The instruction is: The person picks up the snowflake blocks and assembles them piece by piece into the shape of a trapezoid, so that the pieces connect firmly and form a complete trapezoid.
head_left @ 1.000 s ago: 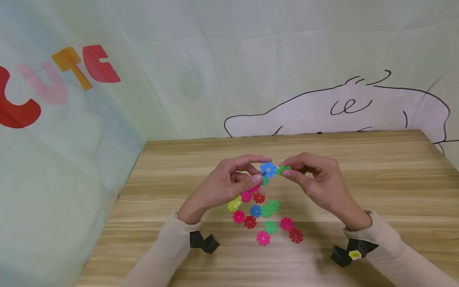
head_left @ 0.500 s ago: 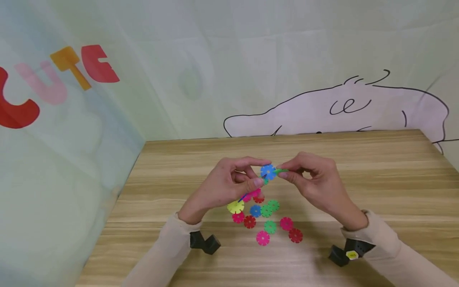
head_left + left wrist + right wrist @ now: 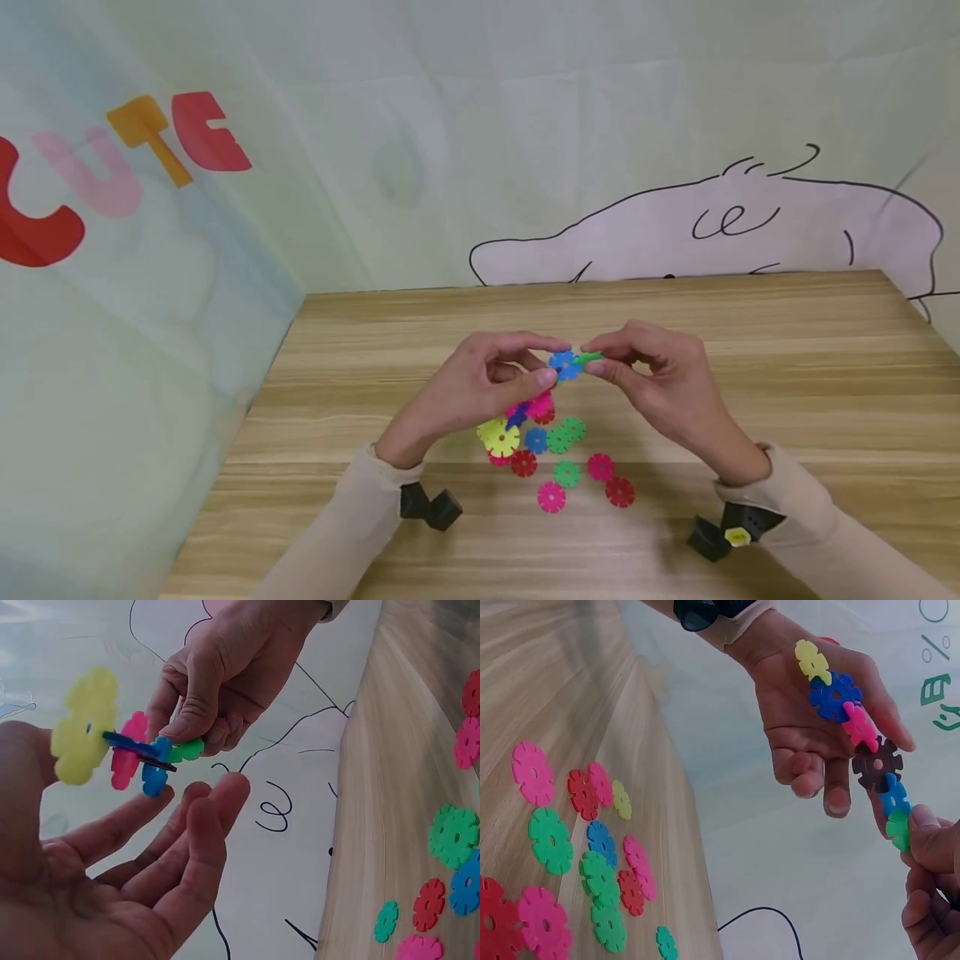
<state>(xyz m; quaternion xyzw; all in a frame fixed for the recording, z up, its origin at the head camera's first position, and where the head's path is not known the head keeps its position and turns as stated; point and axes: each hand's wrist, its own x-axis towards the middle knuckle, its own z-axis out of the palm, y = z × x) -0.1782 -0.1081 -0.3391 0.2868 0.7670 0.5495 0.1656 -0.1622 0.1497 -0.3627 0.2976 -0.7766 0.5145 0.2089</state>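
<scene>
My left hand (image 3: 480, 379) and my right hand (image 3: 663, 371) meet above the table at a chain of notched interlocking discs. In the right wrist view it runs from a yellow disc (image 3: 810, 658) through dark blue (image 3: 834, 697), pink and dark brown discs (image 3: 878, 763) to a light blue disc (image 3: 895, 797). The left thumb and index finger hold it around the brown and light blue discs, its other fingers loose. My right thumb and index finger pinch a green disc (image 3: 898, 829) edge-on against the light blue one; whether their slots interlock I cannot tell.
Several loose discs lie below the hands, among them a pink disc (image 3: 551, 497), a red disc (image 3: 619, 492) and a green disc (image 3: 566, 474). They rest on a wood-grain table (image 3: 360, 517). A printed cloth (image 3: 480, 150) hangs behind.
The chain has turned in the hands, its yellow end swinging into fuller view below the left hand. The green disc has come from face-on to edge-on against the light blue disc.
</scene>
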